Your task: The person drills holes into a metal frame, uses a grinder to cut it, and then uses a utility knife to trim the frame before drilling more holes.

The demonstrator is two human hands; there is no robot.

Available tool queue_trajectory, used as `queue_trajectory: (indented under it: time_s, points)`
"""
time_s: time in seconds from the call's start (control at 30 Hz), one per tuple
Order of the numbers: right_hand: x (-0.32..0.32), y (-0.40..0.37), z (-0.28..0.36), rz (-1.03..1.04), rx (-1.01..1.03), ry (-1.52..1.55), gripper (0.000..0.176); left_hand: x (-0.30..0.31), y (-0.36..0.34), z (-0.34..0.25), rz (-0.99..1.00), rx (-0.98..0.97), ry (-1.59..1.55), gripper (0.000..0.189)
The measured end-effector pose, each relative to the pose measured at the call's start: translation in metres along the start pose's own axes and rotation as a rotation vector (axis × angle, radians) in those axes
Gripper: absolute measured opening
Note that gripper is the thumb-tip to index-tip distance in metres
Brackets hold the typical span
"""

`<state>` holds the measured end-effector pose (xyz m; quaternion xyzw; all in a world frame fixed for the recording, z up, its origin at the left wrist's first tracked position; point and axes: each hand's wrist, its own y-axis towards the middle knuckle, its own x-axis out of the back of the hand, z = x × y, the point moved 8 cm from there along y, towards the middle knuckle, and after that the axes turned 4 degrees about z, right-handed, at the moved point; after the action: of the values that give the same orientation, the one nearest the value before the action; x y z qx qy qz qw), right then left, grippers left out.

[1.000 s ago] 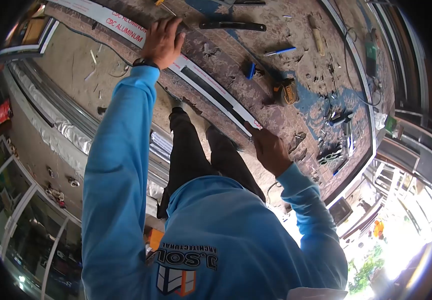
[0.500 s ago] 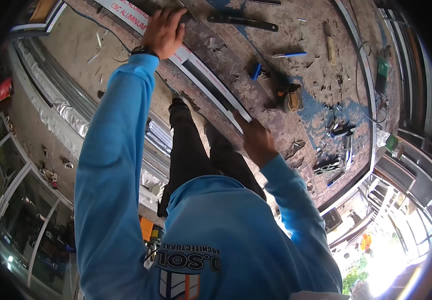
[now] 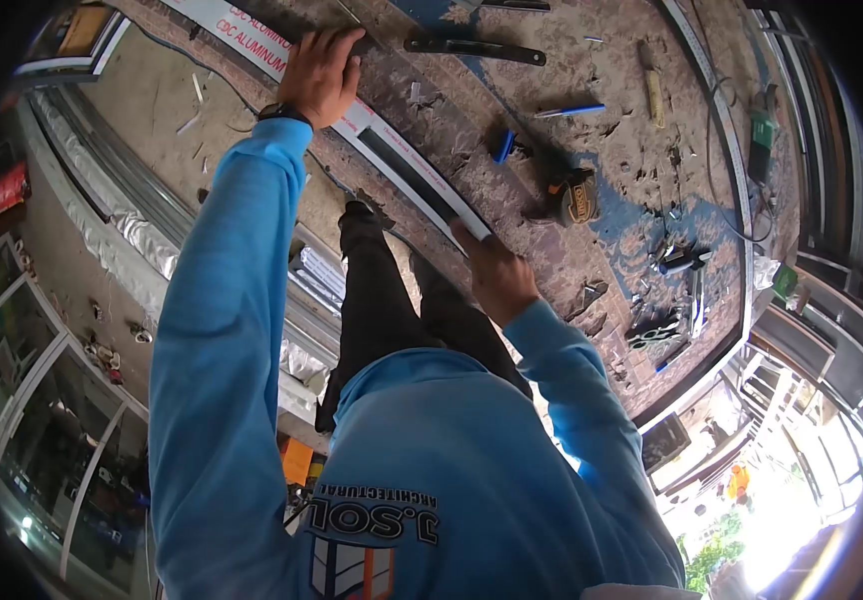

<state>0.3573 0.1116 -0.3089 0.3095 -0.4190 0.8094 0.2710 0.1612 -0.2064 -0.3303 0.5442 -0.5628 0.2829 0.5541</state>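
A long white aluminum profile (image 3: 387, 139) with red "CDC ALUMINUM" lettering lies diagonally along the near edge of the workbench. A dark slot runs along its lower part. My left hand (image 3: 322, 75) lies palm down across the profile, its fingers stretched past the far edge and the thumb apart. At the lower end, my right hand (image 3: 500, 278) grips the profile, with a finger at the end of the slot. Its other fingertips are partly hidden. To the right of that hand sits a black and yellow tape measure (image 3: 577, 195).
On the worn workbench (image 3: 542, 260) lie a blue pen (image 3: 570, 110), a blue cap-like piece (image 3: 505, 145), a black flat bar (image 3: 475, 50), pliers (image 3: 655, 333) and several scraps. A metal frame bar (image 3: 727, 120) curves along the right. Long profiles (image 3: 102, 170) are stacked at left.
My right hand has shifted slightly left and inward at the profile's lower end. My left hand stays on the profile. The whole view has drifted a little.
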Motion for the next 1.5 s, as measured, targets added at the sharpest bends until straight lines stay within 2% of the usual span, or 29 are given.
queue_trajectory:
  time_s: [0.07, 0.1, 0.2, 0.23, 0.3, 0.33, 0.37, 0.47, 0.5, 0.6, 0.63, 0.73, 0.83, 0.93, 0.97, 1.07, 1.17, 1.27, 1.3, 1.37, 1.4, 1.43, 1.47, 1.5]
  points:
    - [0.011, -0.024, -0.003, 0.015, -0.025, 0.017, 0.072, 0.003, 0.003, 0.003, -0.017, -0.001, -0.011, 0.043]
    - [0.022, -0.034, 0.003, -0.102, 0.055, 0.096, 0.071, 0.003, 0.002, 0.002, -0.019, -0.005, -0.002, 0.043]
    - [0.007, -0.005, 0.001, 0.076, -0.064, -0.044, 0.071, 0.004, 0.005, -0.002, -0.014, -0.001, 0.007, 0.043]
    - [0.007, 0.01, 0.004, -0.094, 0.039, 0.045, 0.072, 0.004, 0.001, -0.003, -0.001, 0.003, 0.008, 0.043]
    - [0.01, -0.017, -0.005, -0.083, 0.036, 0.002, 0.07, 0.005, 0.001, -0.001, -0.014, -0.009, 0.016, 0.042]
    - [0.019, -0.029, -0.01, -0.071, 0.032, -0.024, 0.068, 0.004, 0.0, -0.001, -0.02, -0.009, 0.014, 0.042]
    - [0.02, -0.036, -0.02, 0.027, -0.028, 0.065, 0.071, 0.002, -0.005, -0.003, -0.012, -0.006, 0.012, 0.041]
    - [0.016, -0.006, -0.003, 0.105, -0.061, -0.051, 0.073, 0.003, 0.003, -0.001, -0.023, -0.013, 0.025, 0.041]
    - [0.014, 0.007, 0.003, -0.049, 0.024, -0.035, 0.073, 0.004, 0.002, -0.003, -0.018, -0.01, 0.017, 0.042]
    - [0.0, -0.03, -0.008, 0.053, -0.075, -0.008, 0.069, 0.005, 0.002, -0.001, -0.022, 0.021, 0.004, 0.042]
    - [0.003, -0.038, -0.004, -0.035, -0.03, 0.108, 0.067, 0.004, 0.001, 0.0, -0.016, 0.027, 0.004, 0.042]
    - [-0.001, -0.007, 0.002, -0.072, -0.001, 0.07, 0.066, 0.002, 0.005, 0.002, -0.016, 0.009, 0.021, 0.042]
    - [0.01, -0.025, 0.003, -0.106, -0.016, 0.028, 0.064, 0.005, 0.0, -0.001, -0.03, -0.013, 0.005, 0.041]
    - [0.026, -0.025, 0.004, -0.156, 0.06, 0.05, 0.065, 0.002, 0.0, -0.002, -0.006, 0.011, -0.02, 0.041]
    - [0.015, -0.013, -0.006, 0.039, -0.042, 0.023, 0.064, 0.003, 0.0, -0.001, 0.01, 0.021, -0.019, 0.042]
    - [0.024, -0.01, 0.001, 0.082, -0.078, 0.04, 0.064, 0.002, 0.0, 0.0, 0.038, 0.02, -0.02, 0.042]
    - [0.014, -0.033, -0.012, -0.02, -0.052, 0.019, 0.062, -0.001, 0.002, 0.0, 0.066, 0.041, 0.008, 0.042]
    - [0.014, 0.002, 0.002, -0.002, -0.094, 0.092, 0.06, 0.0, 0.003, -0.008, 0.071, 0.011, 0.058, 0.039]
    - [0.022, -0.001, 0.006, -0.025, -0.101, 0.108, 0.056, 0.014, 0.007, -0.016, 0.021, 0.006, 0.028, 0.038]
    - [0.038, -0.029, -0.002, -0.2, -0.069, 0.301, 0.05, 0.049, 0.001, -0.058, -0.066, -0.013, -0.042, 0.036]
    - [0.044, -0.045, -0.005, -0.296, -0.065, 0.4, 0.047, 0.063, -0.006, -0.079, -0.066, -0.019, -0.219, 0.033]
    - [0.051, -0.06, 0.002, -0.443, -0.088, 0.472, 0.041, 0.071, -0.029, -0.106, -0.032, 0.054, -0.359, 0.03]
    - [0.052, -0.069, 0.01, -0.499, -0.197, 0.496, 0.04, 0.064, -0.053, -0.129, 0.167, 0.183, -0.728, 0.039]
    - [0.05, -0.068, 0.025, -0.572, -0.154, 0.538, 0.041, 0.055, -0.075, -0.161, 0.489, 0.393, -0.919, 0.053]
